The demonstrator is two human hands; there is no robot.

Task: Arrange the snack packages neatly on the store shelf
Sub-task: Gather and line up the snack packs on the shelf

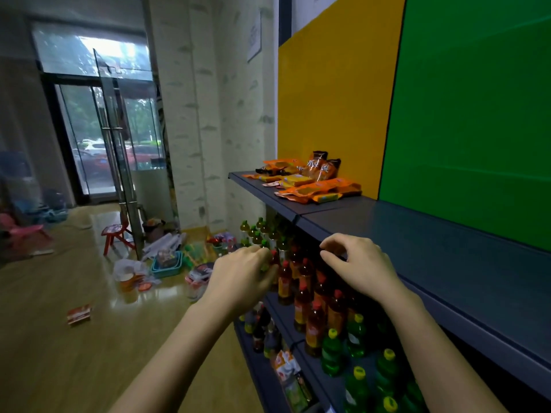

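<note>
Several orange and yellow snack packages (310,183) lie in a loose pile at the far left end of the dark blue top shelf (441,242), with two brown-topped packs (323,166) standing against the yellow back panel. My left hand (241,278) hovers in front of the shelves over the bottles, fingers loosely curled, holding nothing that I can see. My right hand (357,266) hangs at the front edge of the top shelf, fingers bent and apart, empty. Both hands are well short of the snack pile.
Rows of red-capped and green drink bottles (316,305) fill the lower shelves. A small package (78,314) lies on the wooden floor at left. A blue basket (167,263), a red stool (114,234) and scattered items sit near the glass door.
</note>
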